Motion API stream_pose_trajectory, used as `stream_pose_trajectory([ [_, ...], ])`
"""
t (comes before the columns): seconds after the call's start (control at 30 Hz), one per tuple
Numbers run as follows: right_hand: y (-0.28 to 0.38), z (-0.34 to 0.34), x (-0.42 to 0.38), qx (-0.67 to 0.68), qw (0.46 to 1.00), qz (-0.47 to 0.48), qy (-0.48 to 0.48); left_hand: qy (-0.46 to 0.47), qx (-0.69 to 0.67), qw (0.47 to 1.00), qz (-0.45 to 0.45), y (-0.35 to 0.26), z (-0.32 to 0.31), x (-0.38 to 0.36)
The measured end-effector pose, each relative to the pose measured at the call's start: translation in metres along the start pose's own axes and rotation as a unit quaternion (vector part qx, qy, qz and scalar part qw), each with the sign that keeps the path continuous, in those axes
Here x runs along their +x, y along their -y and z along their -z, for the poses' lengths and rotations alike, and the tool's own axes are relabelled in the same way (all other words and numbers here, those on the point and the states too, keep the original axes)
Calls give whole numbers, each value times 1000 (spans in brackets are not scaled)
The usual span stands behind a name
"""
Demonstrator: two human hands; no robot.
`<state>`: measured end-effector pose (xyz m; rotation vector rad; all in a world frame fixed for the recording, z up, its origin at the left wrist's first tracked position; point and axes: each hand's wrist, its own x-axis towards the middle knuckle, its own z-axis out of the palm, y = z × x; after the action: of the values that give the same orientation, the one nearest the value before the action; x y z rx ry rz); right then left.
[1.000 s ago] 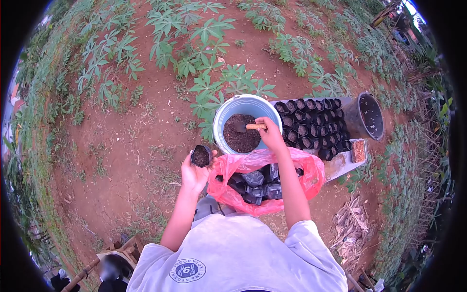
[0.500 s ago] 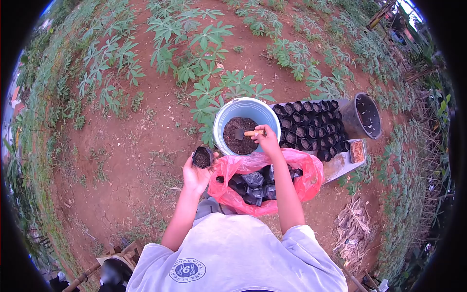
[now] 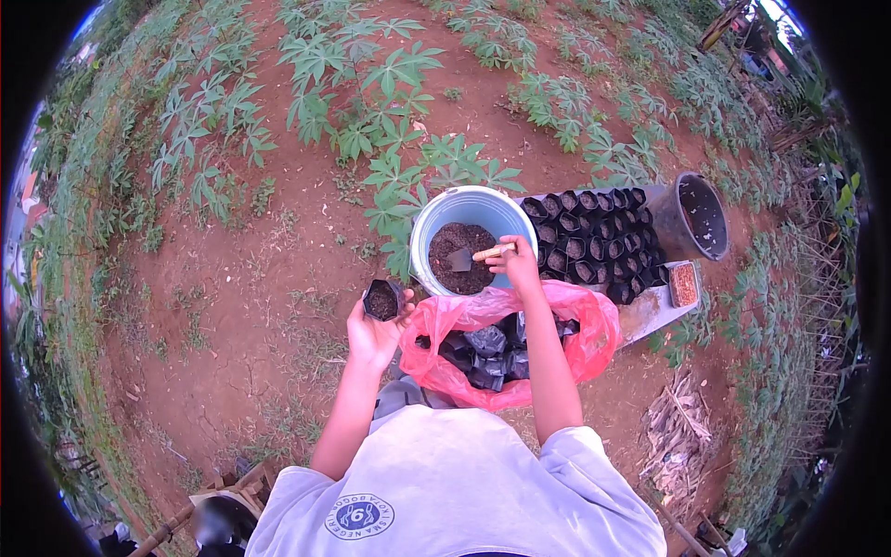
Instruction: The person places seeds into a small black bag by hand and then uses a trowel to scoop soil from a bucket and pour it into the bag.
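My left hand [image 3: 376, 336] is closed around a black plastic nursery bag [image 3: 382, 300] with dark soil inside, held upright left of the bucket. In my right hand [image 3: 516, 264] is the wooden handle of a small trowel [image 3: 460, 260]. Its metal blade rests on the soil [image 3: 451, 239] in the light blue bucket [image 3: 422, 206]. Below the bucket, under my right forearm, a red plastic bag [image 3: 594, 325] gapes around several folded black nursery bags [image 3: 485, 342].
Rows of soil-filled black bags [image 3: 594, 249] stand on a board [image 3: 650, 317] at the right. Beside them are a dark bucket [image 3: 703, 218] and a small container of orange-brown grains [image 3: 683, 286]. Leafy plants [image 3: 394, 176] grow ahead, and dry leaves [image 3: 675, 436] lie at lower right.
The trowel has shifted slightly, its handle now tilted up more to the right and its blade showing more on the soil. My left hand holds the nursery bag in nearly the same place.
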<state>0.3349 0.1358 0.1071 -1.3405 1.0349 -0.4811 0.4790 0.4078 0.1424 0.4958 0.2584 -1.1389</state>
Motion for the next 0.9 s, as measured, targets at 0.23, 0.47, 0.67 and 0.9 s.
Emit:
stream_pose_trajectory([
  [0.23,2,2,2,11,1000,-21,5,-3,-1,1000,-4,1,1,-1],
  [0.47,11,3,-1,18,999,-33,12,-5,1,1000,-8,3,1,-2],
  [0.67,17,4,-1,35,997,-60,17,-6,3,1000,-17,5,1,-6],
  [0.9,24,10,-4,96,992,-77,29,-3,12,1000,-27,13,5,-7],
])
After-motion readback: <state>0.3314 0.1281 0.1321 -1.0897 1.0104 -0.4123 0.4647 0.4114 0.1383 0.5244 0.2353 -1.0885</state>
